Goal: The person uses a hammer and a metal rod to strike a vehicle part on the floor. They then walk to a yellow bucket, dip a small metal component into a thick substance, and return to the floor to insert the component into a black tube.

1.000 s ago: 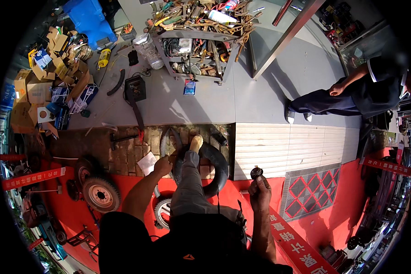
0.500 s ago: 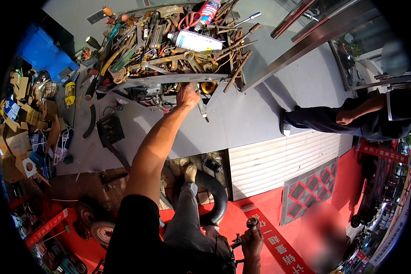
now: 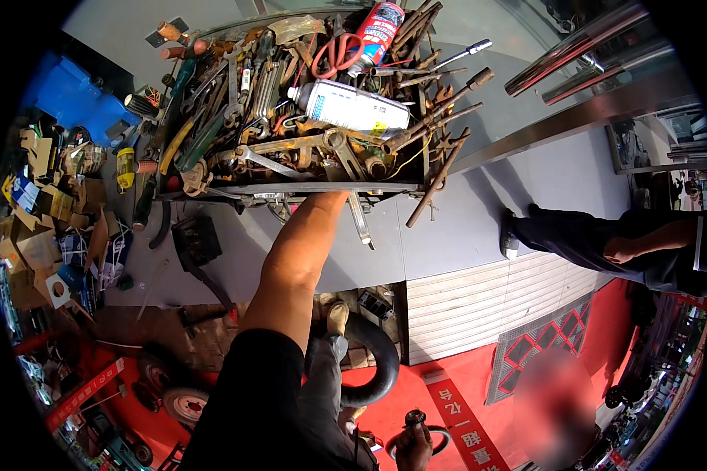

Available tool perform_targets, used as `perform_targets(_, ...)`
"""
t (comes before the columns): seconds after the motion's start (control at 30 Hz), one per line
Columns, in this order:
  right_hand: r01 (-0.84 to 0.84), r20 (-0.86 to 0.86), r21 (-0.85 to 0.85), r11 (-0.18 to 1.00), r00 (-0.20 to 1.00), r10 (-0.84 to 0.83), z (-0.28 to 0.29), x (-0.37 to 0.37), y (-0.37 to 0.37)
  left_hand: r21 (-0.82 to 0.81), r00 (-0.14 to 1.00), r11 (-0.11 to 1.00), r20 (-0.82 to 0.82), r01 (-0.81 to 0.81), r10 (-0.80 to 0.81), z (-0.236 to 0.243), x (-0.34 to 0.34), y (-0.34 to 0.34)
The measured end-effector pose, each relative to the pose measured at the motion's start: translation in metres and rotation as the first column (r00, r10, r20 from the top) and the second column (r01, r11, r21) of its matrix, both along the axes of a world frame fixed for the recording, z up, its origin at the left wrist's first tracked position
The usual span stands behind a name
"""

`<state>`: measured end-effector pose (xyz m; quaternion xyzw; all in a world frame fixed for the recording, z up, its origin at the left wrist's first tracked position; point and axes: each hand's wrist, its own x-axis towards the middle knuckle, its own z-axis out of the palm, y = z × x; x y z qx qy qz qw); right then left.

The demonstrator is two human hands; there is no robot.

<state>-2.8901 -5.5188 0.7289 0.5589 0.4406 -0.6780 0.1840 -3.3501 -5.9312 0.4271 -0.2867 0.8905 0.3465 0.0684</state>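
Observation:
My left forearm reaches up to the tool tray. My left hand is past its front edge, below the tool pile, and its fingers are hidden. Right beside the wrist, a shiny metal bar sticks out under that edge. Low in the picture, my right hand is closed around a small round metal part with a ring-like top; its exact kind is unclear. Wrenches, rusty rods and pliers crowd the tray. A white spray can and a red-and-blue spray can lie on top.
Cardboard boxes and a blue plastic container are at left. A black inner tube lies near my foot. Another person's legs are at right. Rusty rods project past the tray's right side.
My left hand has gone from in front of the tray's edge to behind it, out of sight. The tray appears nearer. My right hand, still holding the round part, sits lower in the picture.

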Motion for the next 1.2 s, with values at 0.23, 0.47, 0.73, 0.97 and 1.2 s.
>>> perform_targets(0.23, 0.020, 0.010, 0.038, 0.999, 1.000, -0.021, -0.017, 0.008, -0.001, 0.251, 0.980, 0.953, -0.062, -0.168, 0.189, -0.009, 0.002, 0.004)
perform_targets(0.47, -0.078, -0.062, 0.054, 0.995, 0.995, 0.082, -0.015, 0.011, 0.002, 0.952, 0.822, -0.040, 0.284, -0.304, 0.494, 0.021, 0.035, 0.021)
perform_targets(0.73, -0.095, -0.192, -0.081, 0.992, 0.978, 0.078, -0.013, 0.032, 0.014, 0.979, 0.965, -0.185, 0.128, -0.086, 0.231, 0.093, 0.200, 0.040)
perform_targets(0.97, -0.097, -0.284, -0.111, 0.989, 0.957, 0.062, 0.019, 0.055, 0.033, 1.000, 1.000, -0.013, -0.012, 0.013, 0.008, 0.156, 0.374, 0.104)
perform_targets(1.2, -0.103, -0.369, -0.103, 0.989, 0.928, 0.059, 0.058, 0.139, 0.104, 0.939, 0.943, 0.237, 0.179, -0.249, 0.280, 0.160, 0.490, 0.141)
